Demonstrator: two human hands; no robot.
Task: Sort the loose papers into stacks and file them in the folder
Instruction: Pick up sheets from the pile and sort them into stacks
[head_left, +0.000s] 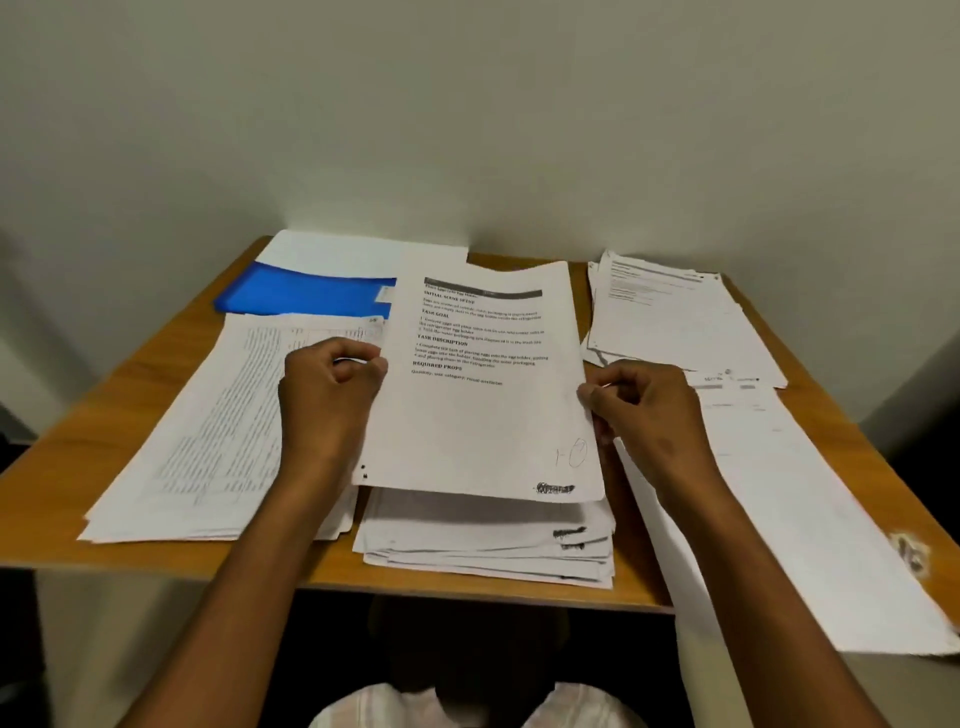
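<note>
Wooden table (130, 364) under sorted piles, and left hand (324, 384) and right hand (641, 402) pinch the top sheet (483, 415) by its edges — best lifted level, lower pages undisturbed.

I saw a white printed sheet with bold black headings (480, 384) held tilted above a thick, uneven central stack of white papers (488, 540) at the near table edge. To its left lay a fanned stack of white tabular forms (208, 436); at far right, a skewed stack of printed white pages (675, 317); at near right, a pale stack (789, 514) overhanging the edge. A glossy blue plastic folder (306, 293) lay flat at far left, white sheets (363, 254) beneath it.
</note>
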